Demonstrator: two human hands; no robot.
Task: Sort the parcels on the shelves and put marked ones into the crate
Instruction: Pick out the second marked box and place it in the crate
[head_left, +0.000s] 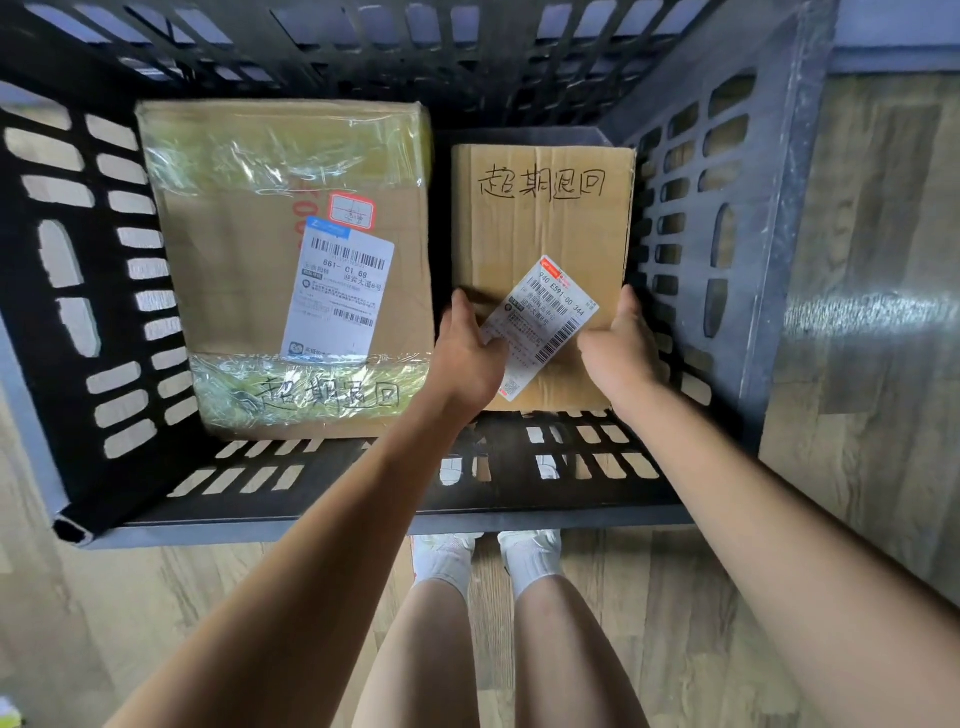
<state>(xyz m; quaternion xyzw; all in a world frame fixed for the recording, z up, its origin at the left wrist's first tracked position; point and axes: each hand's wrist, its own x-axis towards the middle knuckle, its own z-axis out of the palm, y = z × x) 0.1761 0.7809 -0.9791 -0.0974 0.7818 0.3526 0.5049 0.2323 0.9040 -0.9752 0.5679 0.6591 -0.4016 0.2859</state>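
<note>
I look straight down into a black slotted crate (691, 218). A small brown parcel (540, 234) with handwritten characters and a white shipping label sits in its right half. My left hand (470, 358) grips the parcel's near left edge, thumb on top. On the near right edge my right hand (621, 348) holds it the same way. A larger taped parcel (291, 270), also marked with handwriting and a white label, lies in the crate's left half, close beside the small one.
The crate stands on a wood-pattern floor (872, 364). My legs and white shoes (488, 561) are just behind the crate's near wall. A narrow gap separates the small parcel from the crate's right wall.
</note>
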